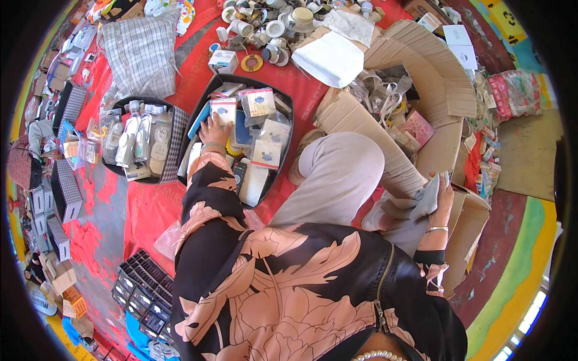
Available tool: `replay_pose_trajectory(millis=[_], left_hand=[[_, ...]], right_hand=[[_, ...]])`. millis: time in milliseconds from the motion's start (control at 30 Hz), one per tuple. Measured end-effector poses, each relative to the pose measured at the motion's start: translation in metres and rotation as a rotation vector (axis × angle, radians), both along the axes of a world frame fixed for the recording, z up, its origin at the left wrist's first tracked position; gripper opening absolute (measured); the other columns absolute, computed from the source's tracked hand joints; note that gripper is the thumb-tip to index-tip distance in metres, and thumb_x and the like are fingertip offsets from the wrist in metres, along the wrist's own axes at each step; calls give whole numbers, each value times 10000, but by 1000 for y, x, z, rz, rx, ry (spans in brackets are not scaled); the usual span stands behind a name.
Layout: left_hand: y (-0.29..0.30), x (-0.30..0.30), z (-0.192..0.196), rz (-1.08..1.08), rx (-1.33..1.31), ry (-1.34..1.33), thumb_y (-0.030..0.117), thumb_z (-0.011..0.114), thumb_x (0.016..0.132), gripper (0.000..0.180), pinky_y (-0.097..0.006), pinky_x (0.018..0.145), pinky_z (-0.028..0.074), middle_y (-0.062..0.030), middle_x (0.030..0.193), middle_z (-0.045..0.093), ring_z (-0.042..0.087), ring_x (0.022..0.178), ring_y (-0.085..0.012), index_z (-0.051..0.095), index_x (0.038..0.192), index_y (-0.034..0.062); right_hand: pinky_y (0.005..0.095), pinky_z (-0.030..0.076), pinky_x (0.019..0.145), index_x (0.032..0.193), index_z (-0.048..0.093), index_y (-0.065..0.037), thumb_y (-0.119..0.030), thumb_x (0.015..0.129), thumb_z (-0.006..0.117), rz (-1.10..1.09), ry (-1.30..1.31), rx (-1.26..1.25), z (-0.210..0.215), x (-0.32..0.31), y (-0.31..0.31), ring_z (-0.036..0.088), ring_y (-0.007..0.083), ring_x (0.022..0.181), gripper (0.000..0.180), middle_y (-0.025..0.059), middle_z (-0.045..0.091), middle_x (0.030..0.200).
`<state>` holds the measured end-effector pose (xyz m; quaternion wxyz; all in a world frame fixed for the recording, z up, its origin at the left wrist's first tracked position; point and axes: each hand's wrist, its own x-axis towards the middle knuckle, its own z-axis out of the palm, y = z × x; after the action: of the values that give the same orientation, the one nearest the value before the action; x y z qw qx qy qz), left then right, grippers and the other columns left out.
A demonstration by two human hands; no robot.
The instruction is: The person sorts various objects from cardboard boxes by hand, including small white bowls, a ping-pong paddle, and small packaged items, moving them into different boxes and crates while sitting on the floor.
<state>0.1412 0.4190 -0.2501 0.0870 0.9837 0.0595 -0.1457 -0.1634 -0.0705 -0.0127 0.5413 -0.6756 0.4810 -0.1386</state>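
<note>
My left hand (pixel 214 133) reaches into a dark bin (pixel 285 99), its fingers spread over the lower edge of a white boxed packet (pixel 224 111). Around it in the bin lie more white packets (pixel 267 153), a blue item (pixel 241 128) and a dark remote control (pixel 239 173). Out to the right, beside my knee, my right hand (pixel 444 195) is closed around a grey cloth (pixel 426 200). The cloth hangs next to the wall of an open cardboard box (pixel 385 150).
A second bin (pixel 170 144) holding bagged remote controls stands to the left. Beyond are a checked cloth (pixel 139 51) and a heap of round fittings (pixel 277 30). The cardboard box holds mixed bagged items. Stacked dark compartments (pixel 144 289) stand at lower left.
</note>
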Motion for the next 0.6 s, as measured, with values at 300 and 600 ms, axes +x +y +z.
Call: replay_pose_trajectory(millis=[300, 600], left_hand=[[-21, 23, 3, -91, -53, -275, 438, 526, 804, 639, -420, 1063, 178, -212, 1391, 260, 193, 1312, -345, 335, 1341, 148], [-37, 37, -52, -11, -90, -54, 398, 465, 861, 632, -431, 1065, 159, -177, 1443, 144, 132, 1331, -354, 201, 1397, 194]], right_hand=[[271, 434, 485, 937, 619, -35, -318, 905, 467, 34, 18, -32, -5, -3, -8, 538, 145, 528, 322, 72, 580, 625], [268, 430, 487, 949, 600, -32, -368, 879, 506, -9, 22, -14, -13, -14, -11, 533, 150, 529, 356, 79, 564, 621]])
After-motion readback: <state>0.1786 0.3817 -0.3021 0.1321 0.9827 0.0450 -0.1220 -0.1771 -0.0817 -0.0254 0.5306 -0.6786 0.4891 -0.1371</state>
